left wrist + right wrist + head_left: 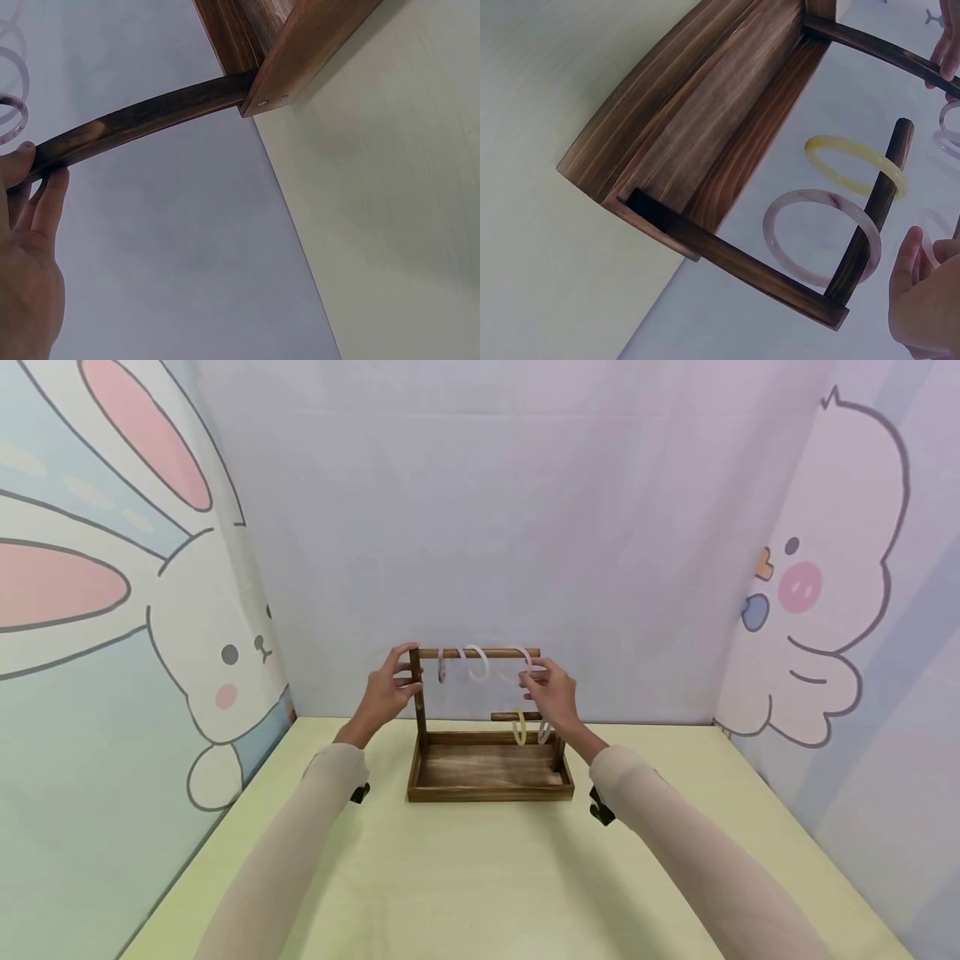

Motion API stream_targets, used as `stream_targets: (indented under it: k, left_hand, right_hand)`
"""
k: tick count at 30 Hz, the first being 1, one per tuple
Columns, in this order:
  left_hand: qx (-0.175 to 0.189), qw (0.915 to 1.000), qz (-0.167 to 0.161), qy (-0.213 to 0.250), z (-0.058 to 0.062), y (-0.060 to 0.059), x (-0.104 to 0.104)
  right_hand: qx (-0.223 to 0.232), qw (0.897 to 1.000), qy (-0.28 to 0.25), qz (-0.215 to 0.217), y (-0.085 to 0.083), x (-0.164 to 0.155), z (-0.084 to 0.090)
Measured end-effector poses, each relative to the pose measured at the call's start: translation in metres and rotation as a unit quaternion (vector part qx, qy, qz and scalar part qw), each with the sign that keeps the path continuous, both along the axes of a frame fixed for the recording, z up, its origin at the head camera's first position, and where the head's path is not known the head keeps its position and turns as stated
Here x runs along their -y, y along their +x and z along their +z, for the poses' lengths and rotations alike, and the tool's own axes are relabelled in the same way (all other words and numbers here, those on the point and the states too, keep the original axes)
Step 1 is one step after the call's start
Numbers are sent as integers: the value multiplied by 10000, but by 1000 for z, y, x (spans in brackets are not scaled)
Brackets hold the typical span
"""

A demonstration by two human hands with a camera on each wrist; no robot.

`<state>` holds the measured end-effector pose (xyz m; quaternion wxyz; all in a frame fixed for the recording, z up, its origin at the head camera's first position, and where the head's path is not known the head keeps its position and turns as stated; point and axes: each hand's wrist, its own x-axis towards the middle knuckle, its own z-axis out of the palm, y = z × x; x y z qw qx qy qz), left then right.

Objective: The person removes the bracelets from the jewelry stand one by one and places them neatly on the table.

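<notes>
My left hand (382, 697) grips the dark upright post (420, 714) of a wooden bangle stand near its top; the left wrist view shows thumb and fingers on either side of the post (142, 120). At the right end of the stand's upper bar (501, 653), my right hand (555, 695) pinches a pale pinkish bangle (528, 661), which loops around that bar. Further left on the same bar hang a brownish mottled bangle (442, 670), a lavender one (461, 653) and a white one (484, 663). Below, a yellow bangle (847, 154) and a pale mauve bangle (802, 196) hang on the shorter lower bar (885, 184).
The stand's base is a shallow wooden tray (487, 794) on a pale yellow table (465, 877). A grey-lilac backdrop (480, 527) rises behind it. Side panels carry a cartoon rabbit (202, 635) on the left and another white cartoon figure (840, 568) on the right.
</notes>
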<state>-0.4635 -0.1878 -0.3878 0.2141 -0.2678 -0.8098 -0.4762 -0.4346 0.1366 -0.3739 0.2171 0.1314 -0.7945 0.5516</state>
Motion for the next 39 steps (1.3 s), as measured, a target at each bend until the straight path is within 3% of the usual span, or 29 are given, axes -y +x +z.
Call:
stream_targets:
  k: [39]
  left_hand:
    - [150,9998,107,-71,1,1,0]
  right_hand:
    - [148,9997,128,-140,10,-47,6]
